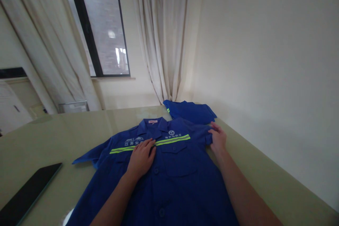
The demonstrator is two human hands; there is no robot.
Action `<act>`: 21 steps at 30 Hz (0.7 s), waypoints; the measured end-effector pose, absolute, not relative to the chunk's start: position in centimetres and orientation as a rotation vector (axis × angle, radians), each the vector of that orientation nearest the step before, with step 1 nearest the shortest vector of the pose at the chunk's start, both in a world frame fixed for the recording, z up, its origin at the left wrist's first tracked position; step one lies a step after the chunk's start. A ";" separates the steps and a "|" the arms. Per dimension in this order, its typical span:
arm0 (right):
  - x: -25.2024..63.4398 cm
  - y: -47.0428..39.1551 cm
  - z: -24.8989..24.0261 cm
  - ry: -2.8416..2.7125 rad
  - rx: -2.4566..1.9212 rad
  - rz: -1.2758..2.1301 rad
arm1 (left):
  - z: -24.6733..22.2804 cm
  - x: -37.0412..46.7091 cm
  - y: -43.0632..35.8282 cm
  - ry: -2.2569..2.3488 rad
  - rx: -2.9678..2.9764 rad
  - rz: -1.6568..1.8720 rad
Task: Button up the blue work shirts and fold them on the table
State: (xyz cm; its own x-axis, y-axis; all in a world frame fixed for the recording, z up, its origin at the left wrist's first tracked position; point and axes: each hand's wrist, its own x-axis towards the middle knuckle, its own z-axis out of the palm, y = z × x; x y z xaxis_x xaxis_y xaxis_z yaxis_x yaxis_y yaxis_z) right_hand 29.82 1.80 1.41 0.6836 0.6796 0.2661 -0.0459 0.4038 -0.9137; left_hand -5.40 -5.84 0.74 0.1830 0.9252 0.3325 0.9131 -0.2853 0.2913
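The blue fabric work shirt point(174, 162) lay front side up on the pale green counter point(254, 183), its collar pointing away from the person and its lower part running out of view at the near edge. A yellow-green and grey reflective band point(172, 140) crossed the chest, with white printing above it on both sides; a small label point(153, 121) showed inside the collar, and dark buttons ran down the front. The left hand point(142, 157) rested palm down on the chest across the band, fingers close together and thumb slightly apart. The right hand point(218, 137) pinched the edge of the right-side sleeve between thumb and fingers. The opposite sleeve extended outward to the left, unheld.

Just beyond the collar and right shoulder lay a folded blue garment point(192, 112) (a bit of yellow-green trim was noted at its left edge). A flat black panel-like object point(30, 192) lay to the left, apart from the shirt. Behind the counter hung cream curtains point(164, 35) beside a dark-framed window point(103, 24); a plain pale wall point(265, 60) stood at right.
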 end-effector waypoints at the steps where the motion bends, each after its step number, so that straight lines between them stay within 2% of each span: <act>1: 29.0 1.7 1.9 -0.724 -1.054 0.488 | 0.7 -5.4 -5.9 1.848 2.411 0.706; 8: 21.7 -0.2 7.5 -1.264 -0.723 0.679 | 0.6 -5.5 -5.8 1.819 2.450 0.647; 11: 22.3 -0.5 6.3 -1.308 -0.975 0.412 | 0.7 -5.4 -5.9 1.821 2.436 0.649; 13: 22.8 -1.0 4.7 -1.529 -1.153 0.267 | 0.8 -5.4 -5.9 1.828 2.432 0.650; 17: 21.2 -2.4 2.4 -2.144 -1.371 0.123 | 0.9 -5.3 -6.1 1.825 2.427 0.670; 21: 18.5 -3.3 2.1 -2.299 -1.598 0.019 | 1.0 -4.9 -6.1 1.808 2.403 0.682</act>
